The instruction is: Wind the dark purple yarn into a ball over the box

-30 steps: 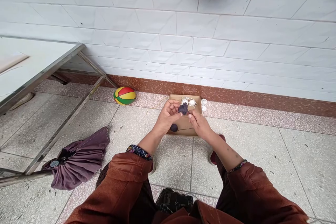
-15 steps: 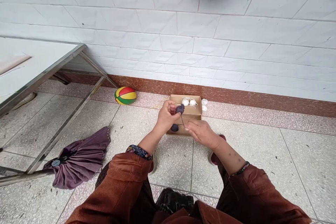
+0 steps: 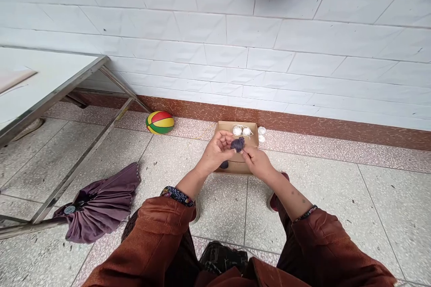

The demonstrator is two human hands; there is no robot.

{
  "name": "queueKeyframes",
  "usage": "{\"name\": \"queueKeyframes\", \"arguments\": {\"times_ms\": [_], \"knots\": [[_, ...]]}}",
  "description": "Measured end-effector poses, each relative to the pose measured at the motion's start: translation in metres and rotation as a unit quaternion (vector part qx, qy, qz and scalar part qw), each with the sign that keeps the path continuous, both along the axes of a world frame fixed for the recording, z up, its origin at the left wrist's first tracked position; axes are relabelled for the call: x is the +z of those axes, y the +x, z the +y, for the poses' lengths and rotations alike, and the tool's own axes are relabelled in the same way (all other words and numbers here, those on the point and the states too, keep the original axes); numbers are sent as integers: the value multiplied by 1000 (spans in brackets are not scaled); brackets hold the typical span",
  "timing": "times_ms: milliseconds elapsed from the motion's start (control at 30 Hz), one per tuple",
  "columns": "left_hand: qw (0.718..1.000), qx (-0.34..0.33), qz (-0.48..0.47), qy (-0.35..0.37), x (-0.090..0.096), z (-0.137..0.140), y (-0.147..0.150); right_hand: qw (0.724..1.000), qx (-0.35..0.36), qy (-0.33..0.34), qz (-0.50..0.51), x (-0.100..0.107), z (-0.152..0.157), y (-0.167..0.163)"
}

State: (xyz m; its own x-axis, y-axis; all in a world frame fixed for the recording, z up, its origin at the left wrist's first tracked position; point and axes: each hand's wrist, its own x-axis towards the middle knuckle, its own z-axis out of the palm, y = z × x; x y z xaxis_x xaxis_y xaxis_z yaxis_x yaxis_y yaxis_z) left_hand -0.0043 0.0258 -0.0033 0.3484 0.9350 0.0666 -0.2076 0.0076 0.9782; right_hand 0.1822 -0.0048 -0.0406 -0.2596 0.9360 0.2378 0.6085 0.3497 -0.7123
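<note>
Over a cardboard box (image 3: 240, 169), my left hand (image 3: 217, 150) is closed on a small ball of dark purple yarn (image 3: 237, 144). My right hand (image 3: 259, 161) is closed in a pinch at the right side of that ball, thumb and fingertips touching it; the strand in this pinch is mostly hidden. Behind my left hand, a second dark yarn ball (image 3: 224, 164) lies in the near part of the box, partly covered. Two white yarn balls (image 3: 242, 130) rest in the far part.
Two small white round things (image 3: 261, 134) are on the floor right of the box. A colourful ball (image 3: 160, 122) lies by the wall, a folded purple umbrella (image 3: 101, 206) on the left near a metal-framed table (image 3: 50, 71). My feet flank the box.
My right hand has moved up and in to the yarn ball; the dark strand stretched between my hands has shortened from view. My left hand and the ball have shifted slightly right.
</note>
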Motion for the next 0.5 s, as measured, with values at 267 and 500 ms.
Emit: {"name": "queueKeyframes", "arguments": {"times_ms": [267, 500], "knots": [[987, 103, 119, 24, -16, 8, 0, 988, 142, 57, -34, 19, -17, -6], [983, -33, 155, 95, -11, -5, 4, 993, 1, 67, 102, 33, 0, 17]]}}
